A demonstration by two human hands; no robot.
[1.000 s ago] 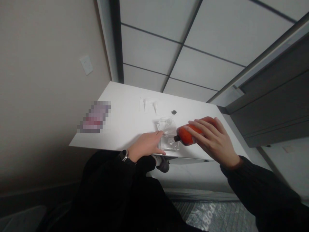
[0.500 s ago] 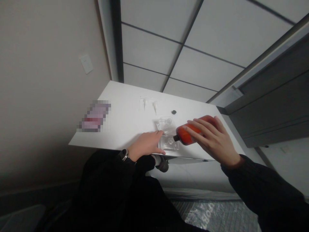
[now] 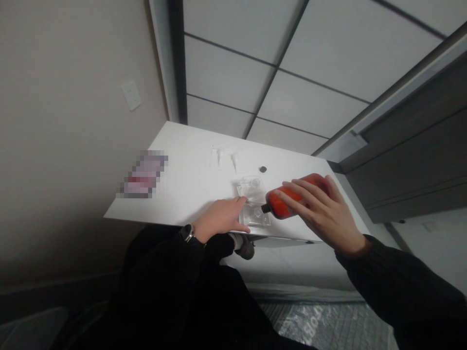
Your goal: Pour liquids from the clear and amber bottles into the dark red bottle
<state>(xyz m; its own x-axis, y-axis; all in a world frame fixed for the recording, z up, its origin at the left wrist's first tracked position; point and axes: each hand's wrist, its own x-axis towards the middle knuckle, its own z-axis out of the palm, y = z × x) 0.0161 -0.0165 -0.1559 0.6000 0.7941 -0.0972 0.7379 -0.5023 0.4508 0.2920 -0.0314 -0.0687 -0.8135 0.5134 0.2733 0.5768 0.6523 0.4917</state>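
The orange plastic bottle (image 3: 292,199), gripped in the right hand (image 3: 321,214), tilts with its dark nozzle over a clear plastic tray (image 3: 255,214) at the white table's (image 3: 189,170) near edge; the left hand (image 3: 222,218), fingers pressed flat, steadies the tray. No liquid shows in it, so filling looks barely begun

Almost nothing can be read here. The only lettering in view is large pale print on the grey quilted mat (image 3: 321,325) on the floor below the table edge; it shows upside down and is cut off, with something like "FOR" among the letters, too partial to make out a whole word. The orange bottle (image 3: 292,199) shows no legible label, and the pink item (image 3: 143,175) on the white table (image 3: 189,170) is blurred beyond reading.
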